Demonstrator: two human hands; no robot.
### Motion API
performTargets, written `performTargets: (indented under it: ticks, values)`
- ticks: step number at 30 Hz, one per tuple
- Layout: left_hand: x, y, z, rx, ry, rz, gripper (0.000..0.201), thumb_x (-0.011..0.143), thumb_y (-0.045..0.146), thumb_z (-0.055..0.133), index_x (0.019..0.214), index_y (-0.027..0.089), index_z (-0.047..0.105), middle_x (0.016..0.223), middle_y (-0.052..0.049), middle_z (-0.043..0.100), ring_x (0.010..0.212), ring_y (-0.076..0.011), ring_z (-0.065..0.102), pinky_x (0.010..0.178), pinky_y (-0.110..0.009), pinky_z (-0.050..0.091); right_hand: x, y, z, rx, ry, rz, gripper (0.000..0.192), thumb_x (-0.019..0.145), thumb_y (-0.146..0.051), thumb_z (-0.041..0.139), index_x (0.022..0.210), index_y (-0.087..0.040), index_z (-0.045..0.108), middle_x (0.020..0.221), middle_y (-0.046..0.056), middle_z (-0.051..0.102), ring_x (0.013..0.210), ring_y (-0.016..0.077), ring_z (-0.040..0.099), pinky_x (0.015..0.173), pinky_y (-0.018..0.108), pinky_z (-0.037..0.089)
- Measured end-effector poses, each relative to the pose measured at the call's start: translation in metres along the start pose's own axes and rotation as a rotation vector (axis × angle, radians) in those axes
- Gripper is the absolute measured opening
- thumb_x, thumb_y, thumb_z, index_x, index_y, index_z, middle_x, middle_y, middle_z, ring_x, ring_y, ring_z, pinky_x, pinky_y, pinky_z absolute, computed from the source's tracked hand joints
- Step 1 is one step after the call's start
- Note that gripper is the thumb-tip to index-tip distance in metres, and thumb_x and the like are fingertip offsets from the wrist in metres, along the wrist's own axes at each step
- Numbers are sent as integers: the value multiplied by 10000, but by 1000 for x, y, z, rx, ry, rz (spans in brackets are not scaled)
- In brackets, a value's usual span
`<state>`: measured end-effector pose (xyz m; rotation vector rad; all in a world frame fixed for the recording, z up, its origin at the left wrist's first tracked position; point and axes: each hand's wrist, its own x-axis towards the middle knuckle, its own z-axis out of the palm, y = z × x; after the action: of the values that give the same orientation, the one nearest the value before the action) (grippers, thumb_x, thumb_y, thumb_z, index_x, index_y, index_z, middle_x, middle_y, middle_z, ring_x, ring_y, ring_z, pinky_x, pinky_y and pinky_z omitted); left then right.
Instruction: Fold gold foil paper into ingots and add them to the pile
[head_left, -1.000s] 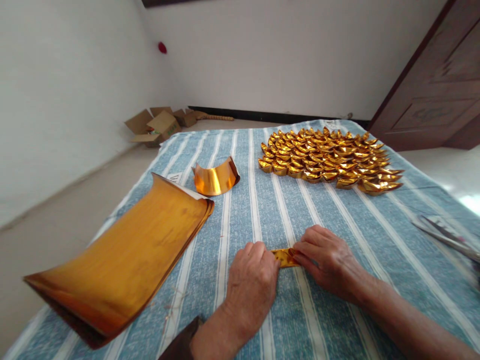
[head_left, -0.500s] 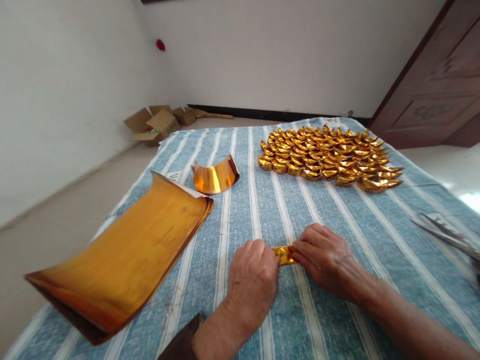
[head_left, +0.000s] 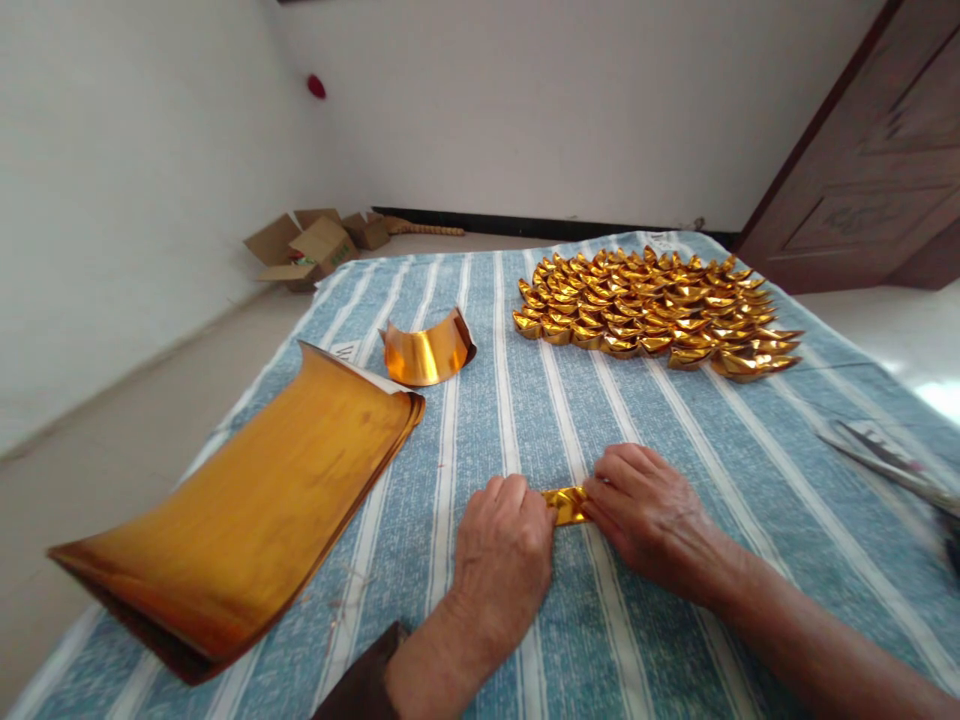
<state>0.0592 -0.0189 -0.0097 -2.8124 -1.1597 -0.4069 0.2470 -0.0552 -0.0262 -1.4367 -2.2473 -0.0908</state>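
Note:
A narrow folded strip of shiny gold foil paper (head_left: 567, 506) lies low on the striped cloth, its middle showing between my hands. My left hand (head_left: 504, 545) is closed on the strip's left end, knuckles up. From the other side my right hand (head_left: 646, 510) pinches the right end with fingers pressed together. Both ends of the strip are hidden under the fingers. Beyond the hands stand many boat-shaped gold paper ingots (head_left: 652, 310), packed in rows. To the left rests a stack of large gold foil sheets (head_left: 255, 490), curling at its edges.
A smaller curved gold foil piece (head_left: 426, 352) sits behind the large stack. Scissors (head_left: 892, 468) lie at the right edge of the blue-and-white striped cloth (head_left: 480, 430). Open cardboard boxes (head_left: 322, 245) stand on the floor by the wall. A brown door (head_left: 877, 150) is at the right.
Almost nothing differs. The view has shifted slightly, and both hands keep hold of the foil strip in nearly the same place.

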Motion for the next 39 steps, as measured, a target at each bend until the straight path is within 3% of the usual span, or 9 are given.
performTargets:
  ticks: [9,16,23,29,39]
  values:
    - [5,-3,-5,-92,-81,-95,251,911,223,544,663,185,542,704,-38,564,693,-210,532,646,-365,466,0,-5,-2,-29,-19,-117,184,949,-151,508,777,-185,563,753,32,535,748,179,411,640,330,314]
    - [4,-6,-6,-177,-126,-156,211,872,193,606,666,180,560,736,-29,573,733,-197,542,680,-342,451,-2,-9,-3,-76,-71,-184,135,939,-143,527,818,-188,567,768,20,546,713,173,413,603,336,305]
    - [6,-17,-11,-343,-185,-182,219,841,152,595,634,181,531,716,11,557,686,-149,537,615,-266,391,-3,-11,-3,-110,-69,-210,178,943,-130,511,783,-179,574,761,19,547,711,169,408,606,335,294]
    - [10,-22,-14,-415,-245,-251,149,783,131,612,658,183,550,710,22,568,659,-137,539,599,-253,370,-7,-14,-3,-123,-97,-211,204,952,-119,476,788,-178,583,774,25,543,718,177,405,598,336,291]
    - [17,-36,-17,-598,-311,-250,119,715,77,594,649,176,591,646,38,581,626,-121,545,576,-228,379,-9,-15,-3,-161,-89,-211,175,941,-102,487,817,-178,585,790,30,545,728,180,414,587,335,292]
